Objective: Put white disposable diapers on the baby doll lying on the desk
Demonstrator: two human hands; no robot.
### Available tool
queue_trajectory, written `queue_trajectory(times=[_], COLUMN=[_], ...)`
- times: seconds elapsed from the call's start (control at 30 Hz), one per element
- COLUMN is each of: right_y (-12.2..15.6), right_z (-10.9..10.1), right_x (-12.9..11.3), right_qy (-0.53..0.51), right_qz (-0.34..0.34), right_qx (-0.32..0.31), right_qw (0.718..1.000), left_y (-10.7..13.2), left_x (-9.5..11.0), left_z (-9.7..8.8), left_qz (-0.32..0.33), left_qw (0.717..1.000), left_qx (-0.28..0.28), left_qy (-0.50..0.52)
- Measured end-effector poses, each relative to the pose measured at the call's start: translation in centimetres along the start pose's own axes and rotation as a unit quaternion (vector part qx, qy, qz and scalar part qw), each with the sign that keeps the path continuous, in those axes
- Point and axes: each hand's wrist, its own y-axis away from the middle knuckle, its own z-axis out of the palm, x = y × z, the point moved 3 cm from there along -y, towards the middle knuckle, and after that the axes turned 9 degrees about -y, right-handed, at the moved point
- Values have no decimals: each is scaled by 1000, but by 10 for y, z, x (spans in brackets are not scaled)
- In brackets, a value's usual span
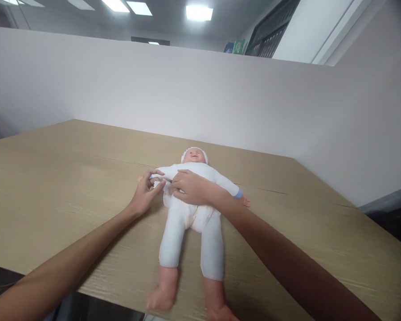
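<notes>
Our left hand (143,195) curls at the side edge of the diaper (196,219) and our right hand (190,187) bends over its front; we cannot tell whether either pinches it. The doll (200,168) lies beneath our right hand, head beyond, legs on the near side.

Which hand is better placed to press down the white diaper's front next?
Probably the right hand: it lies over the front of the white diaper, while the left hand is at its side.
</notes>
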Motion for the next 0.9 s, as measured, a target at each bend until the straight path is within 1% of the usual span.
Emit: queue_trajectory(times=[0.07, 0.17, 0.23, 0.33, 0.4, 0.5, 0.63, 0.73, 0.8, 0.9], right_y=[4, 26, 45, 65, 70, 70, 69, 71, 72, 73], right_z=[-3, -11, -12, -3, 5, 11, 8, 7, 8, 9], right_x=[-4, -10, -9, -2, 2, 2, -3, -3, -2, 0], right_qy=[-2, -35, -59, -96, -123, -144, -154, -158, -159, -161], right_qz=[-6, 5, 38, 101, 132, 147, 151, 155, 158, 156], right_qx=[20, 100, 149, 187, 205, 216, 217, 216, 216, 217], right_qw=[1000, 994, 986, 972, 962, 954, 952, 951, 950, 950], left_y=[0, 1, 2, 4, 5, 5, 3, -2, -6, -15], left_x=[-1, -3, -2, 2, 4, 5, 3, 7, 12, 20], left_z=[0, 1, 3, 5, 7, 8, 9, 12, 16, 28], left_qz=[1, -3, -4, 2, 7, 9, -3, -22, -36, -51], left_qw=[1000, 999, 998, 997, 996, 995, 993, 993, 992, 992], left_qx=[-8, -29, -45, -63, -74, -81, -83, -69, -65, -83], left_qy=[8, 36, 45, 46, 51, 65, 81, 96, 101, 82])
